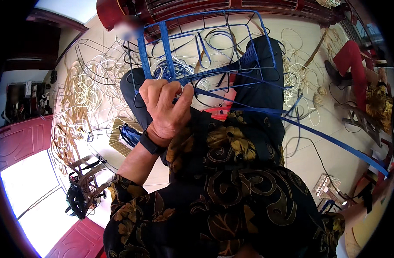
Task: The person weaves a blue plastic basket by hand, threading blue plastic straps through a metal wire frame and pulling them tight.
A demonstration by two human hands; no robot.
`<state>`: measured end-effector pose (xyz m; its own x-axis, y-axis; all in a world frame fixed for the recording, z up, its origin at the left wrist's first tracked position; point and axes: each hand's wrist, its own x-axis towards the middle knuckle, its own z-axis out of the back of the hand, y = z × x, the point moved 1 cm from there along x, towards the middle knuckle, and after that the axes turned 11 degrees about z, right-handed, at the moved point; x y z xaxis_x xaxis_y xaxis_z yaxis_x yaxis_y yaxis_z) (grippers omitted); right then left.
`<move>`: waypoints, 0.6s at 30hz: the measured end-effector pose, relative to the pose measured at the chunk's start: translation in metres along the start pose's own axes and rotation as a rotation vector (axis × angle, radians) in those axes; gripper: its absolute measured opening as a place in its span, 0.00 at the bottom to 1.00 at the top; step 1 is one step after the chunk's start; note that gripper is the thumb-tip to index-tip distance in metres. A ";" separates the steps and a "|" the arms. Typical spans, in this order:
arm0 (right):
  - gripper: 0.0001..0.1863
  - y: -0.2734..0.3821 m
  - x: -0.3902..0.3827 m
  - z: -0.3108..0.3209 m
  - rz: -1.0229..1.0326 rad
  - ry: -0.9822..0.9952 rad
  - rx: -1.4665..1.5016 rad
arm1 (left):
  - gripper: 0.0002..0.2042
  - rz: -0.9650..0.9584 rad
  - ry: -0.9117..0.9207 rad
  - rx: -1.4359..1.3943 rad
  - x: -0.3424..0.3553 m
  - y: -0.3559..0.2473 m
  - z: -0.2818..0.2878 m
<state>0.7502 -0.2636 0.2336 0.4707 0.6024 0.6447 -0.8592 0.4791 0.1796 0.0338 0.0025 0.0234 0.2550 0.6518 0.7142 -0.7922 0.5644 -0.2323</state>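
A wire basket frame (269, 43), partly wrapped in blue strapping, rests over my bent legs. My left hand (164, 105) is closed at its lower edge, gripping the frame where blue strips meet; exactly what lies under the fingers is hidden. A long blue strap (334, 142) stretches from there down to the far right, where my right hand (385, 182) holds it, dim and partly cut off by the rim of the view. A coil of blue strip (166, 69) shows through the frame.
Tan and white strips (78, 92) lie tangled left on the tiled floor, near another blue bundle (130, 135). Dark red wooden furniture (115, 10) lines the top. Another person's red-trousered leg (352, 64) is at right. A red object (218, 112) shows between my legs.
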 end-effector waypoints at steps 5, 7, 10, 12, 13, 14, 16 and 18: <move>0.21 -0.066 -0.029 -0.064 -0.081 0.471 0.003 | 0.18 -0.004 0.006 -0.055 -0.002 -0.002 -0.005; 0.19 0.093 -0.042 -0.135 0.159 0.428 0.192 | 0.18 0.027 0.000 -0.033 -0.005 -0.001 -0.001; 0.18 0.295 -0.087 -0.185 0.460 0.490 0.557 | 0.18 -0.014 0.005 -0.014 -0.004 -0.003 -0.001; 0.19 0.397 -0.109 -0.197 0.750 0.515 0.694 | 0.18 -0.025 0.007 -0.017 -0.005 0.000 -0.002; 0.19 0.433 -0.119 -0.199 0.875 0.509 0.732 | 0.16 -0.043 -0.007 -0.024 -0.004 0.000 -0.003; 0.20 0.460 -0.126 -0.202 1.031 0.444 0.743 | 0.15 -0.058 -0.030 -0.041 -0.004 0.002 -0.006; 0.17 0.499 -0.134 -0.201 1.153 0.376 0.759 | 0.15 -0.063 -0.029 -0.058 -0.001 0.002 -0.005; 0.13 0.512 -0.137 -0.209 1.242 0.378 0.735 | 0.16 -0.039 0.007 -0.086 -0.003 -0.002 -0.002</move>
<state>0.2873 0.0323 0.0822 -0.6943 0.5553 0.4579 -0.5931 -0.8018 0.0730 0.0354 0.0006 0.0203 0.2886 0.6317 0.7195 -0.7311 0.6306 -0.2603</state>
